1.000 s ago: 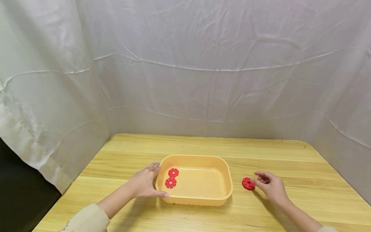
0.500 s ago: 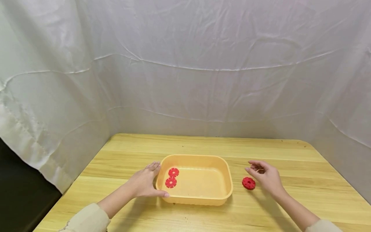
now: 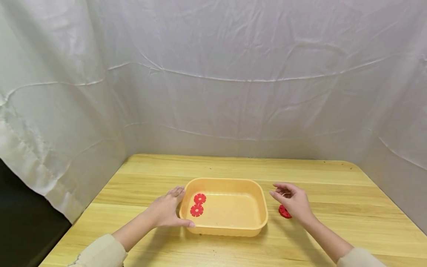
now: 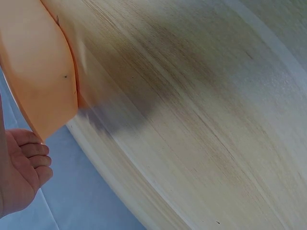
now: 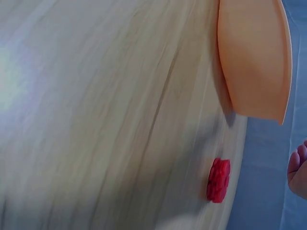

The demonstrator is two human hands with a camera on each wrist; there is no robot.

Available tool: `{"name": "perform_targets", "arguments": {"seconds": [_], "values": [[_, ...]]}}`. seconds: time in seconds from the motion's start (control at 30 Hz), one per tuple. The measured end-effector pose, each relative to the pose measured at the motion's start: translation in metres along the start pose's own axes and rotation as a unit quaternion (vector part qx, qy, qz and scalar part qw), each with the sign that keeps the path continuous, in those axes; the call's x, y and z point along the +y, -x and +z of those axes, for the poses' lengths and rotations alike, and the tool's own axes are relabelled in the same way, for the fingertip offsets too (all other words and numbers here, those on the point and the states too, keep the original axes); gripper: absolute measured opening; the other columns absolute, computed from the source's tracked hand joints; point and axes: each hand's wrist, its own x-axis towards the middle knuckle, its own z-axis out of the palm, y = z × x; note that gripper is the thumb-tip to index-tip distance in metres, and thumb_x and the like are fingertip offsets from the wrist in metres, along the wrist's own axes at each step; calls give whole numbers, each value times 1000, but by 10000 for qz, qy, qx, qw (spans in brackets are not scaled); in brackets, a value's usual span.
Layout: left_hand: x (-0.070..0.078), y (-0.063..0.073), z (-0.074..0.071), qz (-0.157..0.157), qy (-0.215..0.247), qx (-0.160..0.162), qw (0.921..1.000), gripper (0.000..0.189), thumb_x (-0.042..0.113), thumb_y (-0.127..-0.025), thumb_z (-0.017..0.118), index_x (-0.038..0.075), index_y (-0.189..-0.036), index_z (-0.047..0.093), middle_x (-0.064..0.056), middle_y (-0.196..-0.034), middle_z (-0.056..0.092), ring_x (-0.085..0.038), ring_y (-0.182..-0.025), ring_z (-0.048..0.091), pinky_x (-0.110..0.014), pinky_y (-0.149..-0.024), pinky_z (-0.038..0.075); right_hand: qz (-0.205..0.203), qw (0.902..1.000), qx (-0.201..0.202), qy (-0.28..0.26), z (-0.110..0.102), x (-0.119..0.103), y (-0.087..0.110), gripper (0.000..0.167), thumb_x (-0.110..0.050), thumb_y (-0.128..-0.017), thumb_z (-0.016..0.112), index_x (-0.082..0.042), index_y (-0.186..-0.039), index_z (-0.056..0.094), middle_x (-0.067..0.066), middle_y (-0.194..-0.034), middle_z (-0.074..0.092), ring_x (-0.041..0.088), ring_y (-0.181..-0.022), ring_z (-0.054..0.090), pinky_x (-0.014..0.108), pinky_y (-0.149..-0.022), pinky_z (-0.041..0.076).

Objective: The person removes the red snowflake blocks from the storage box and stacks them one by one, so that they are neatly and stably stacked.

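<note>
A yellow rectangular tub (image 3: 230, 230) stands on the table, with two red flower-shaped discs (image 3: 197, 210) lying flat in its left end. My left hand (image 3: 166, 209) holds the tub's left end, thumb over the near rim and fingers at the far side. In the left wrist view, its fingers (image 4: 36, 155) curl beside the tub's edge. Right of the tub, my right hand (image 3: 295, 202) hovers with fingers loosely bent and thumb apart from the index finger; nothing shows between them. Below it sits a small stack of red flower discs (image 5: 219, 180), partly hidden by the hand in the head view.
The wooden table (image 3: 160, 167) has rounded far corners. Pale cloth (image 3: 233, 111) hangs behind it and along both sides. A dark area (image 3: 23, 222) shows past the table's left edge.
My right hand has risen from beside the red stack and moved left towards the tub, now overlapping the stack in the head view. The left hand and tub have stayed put.
</note>
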Motion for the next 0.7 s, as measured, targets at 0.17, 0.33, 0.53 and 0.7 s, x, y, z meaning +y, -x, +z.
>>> {"name": "perform_targets", "arguments": {"seconds": [0.17, 0.33, 0.53, 0.7], "values": [[0, 0, 0, -17, 2, 25, 10000, 109, 72, -65, 63, -7, -137, 39, -25, -143, 38, -40, -135, 34, -54, -102, 39, 5, 9999, -37, -152, 6, -5, -2, 26, -8, -78, 73, 4, -100, 67, -8, -77, 62, -5, -71, 54, 13, -61, 49], [0, 0, 0, -11, 5, 28, 10000, 109, 72, -65, 63, -7, -136, 40, -25, -143, 38, -40, -134, 34, -55, -101, 40, 10, 9996, -94, -278, 12, -11, -4, 25, -6, -78, 73, 5, -100, 67, -9, -77, 61, -4, -71, 54, 13, -63, 49], [0, -1, 0, -19, 17, 28, 10000, 110, 73, -64, 63, -7, -137, 39, -25, -143, 38, -40, -134, 34, -55, -102, 39, 18, 9991, -167, -382, 19, -18, -7, 26, -7, -78, 73, 4, -100, 67, 2, -80, 63, -3, -72, 54, 14, -62, 49], [-1, -1, 1, -83, 65, 8, 9999, 111, 73, -64, 63, -6, -137, 39, -24, -144, 36, -39, -135, 33, -57, -101, 38, 45, 9978, -311, -581, 27, -27, -8, 27, -9, -78, 73, 4, -101, 66, 6, -83, 63, -2, -72, 54, 14, -63, 48]]}}
